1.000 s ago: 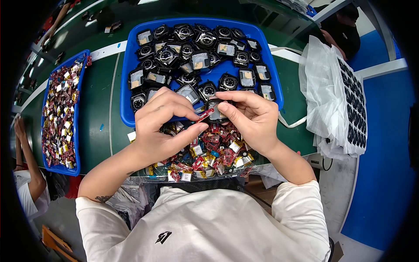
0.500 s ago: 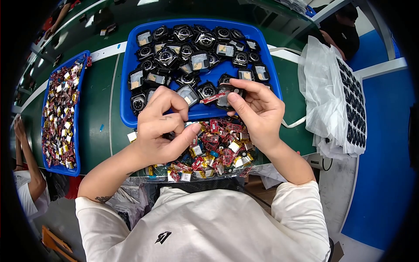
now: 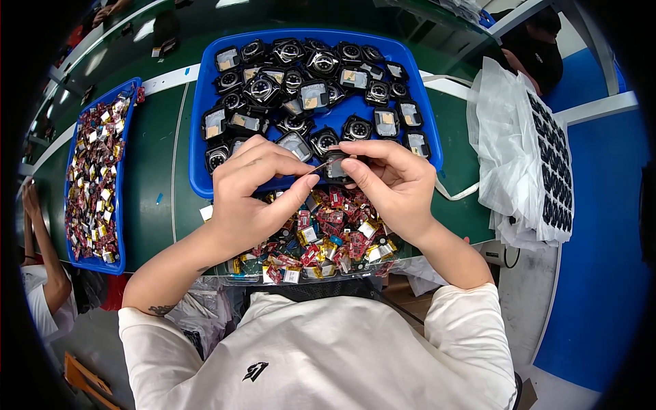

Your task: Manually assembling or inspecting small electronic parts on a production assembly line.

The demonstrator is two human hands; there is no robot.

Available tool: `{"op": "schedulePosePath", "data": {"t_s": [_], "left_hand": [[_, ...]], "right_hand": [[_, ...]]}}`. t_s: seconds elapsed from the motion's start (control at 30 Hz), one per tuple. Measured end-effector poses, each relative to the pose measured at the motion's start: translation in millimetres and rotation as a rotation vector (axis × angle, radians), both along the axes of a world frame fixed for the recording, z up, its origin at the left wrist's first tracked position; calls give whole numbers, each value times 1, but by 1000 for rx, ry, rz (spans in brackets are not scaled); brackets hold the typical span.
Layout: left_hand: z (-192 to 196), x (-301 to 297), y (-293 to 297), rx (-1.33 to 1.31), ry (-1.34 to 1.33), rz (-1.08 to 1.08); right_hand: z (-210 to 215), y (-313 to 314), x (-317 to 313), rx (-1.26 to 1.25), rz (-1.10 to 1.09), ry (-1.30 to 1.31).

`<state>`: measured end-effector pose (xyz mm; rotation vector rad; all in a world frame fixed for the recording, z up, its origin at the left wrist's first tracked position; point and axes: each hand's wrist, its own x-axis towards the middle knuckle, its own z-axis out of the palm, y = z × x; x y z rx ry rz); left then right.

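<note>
Just over the near rim of the smooth blue plastic tray (image 3: 350,108), the right hand (image 3: 398,186) has thumb and fingers clamped on a squarish black watch case (image 3: 335,173), the left hand (image 3: 251,186) pinching a thin strip (image 3: 318,167) beside it, jagged red circuit boards (image 3: 337,224) heaped nearer than the tray.

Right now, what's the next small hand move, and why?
Probably firm up the right hand's grip on the black, rounded-square case before the left hand moves: the left pinches a thin, narrow strip, seen edge-on, at the case's left edge, so a loose case could slip.
</note>
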<state>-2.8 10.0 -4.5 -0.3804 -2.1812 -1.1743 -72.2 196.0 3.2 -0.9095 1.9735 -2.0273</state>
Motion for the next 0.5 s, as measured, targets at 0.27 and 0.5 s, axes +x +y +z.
{"op": "schedulePosePath", "data": {"t_s": [0.27, 0.5], "left_hand": [[0, 1, 1, 14, 26, -27], [8, 5, 4, -3, 29, -42]], "right_hand": [[-5, -2, -6, 35, -93, 447], [-9, -1, -6, -23, -94, 405]]}}
